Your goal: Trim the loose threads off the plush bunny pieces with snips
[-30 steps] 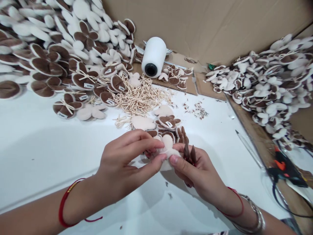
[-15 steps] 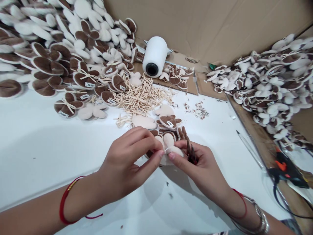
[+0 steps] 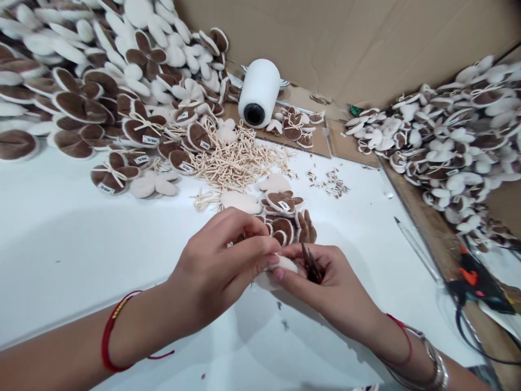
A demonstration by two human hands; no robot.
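My left hand is closed, thumb and fingertips pinching a small cream plush piece from the left. From the right, the thumb and fingers of my right hand grip the same piece. Tucked within my right hand is a pair of dark-bladed snips, tips pointing up. Much of the plush piece is covered by my fingers. Just beyond my hands lie brown plush pieces with cream edges, one brown flower-like piece bearing a white label, and a cream piece lying flat.
Brown-and-cream plush pieces are heaped at back left, with another heap at right. Tied cream cord bows lie mid-table near a white thread cone. A glue gun and a pointed tool are at right.
The plush piece has tilted and sunk lower between my hands, so its rounded upper lobes no longer show. My left fingers have moved right across it, closer to my right hand.
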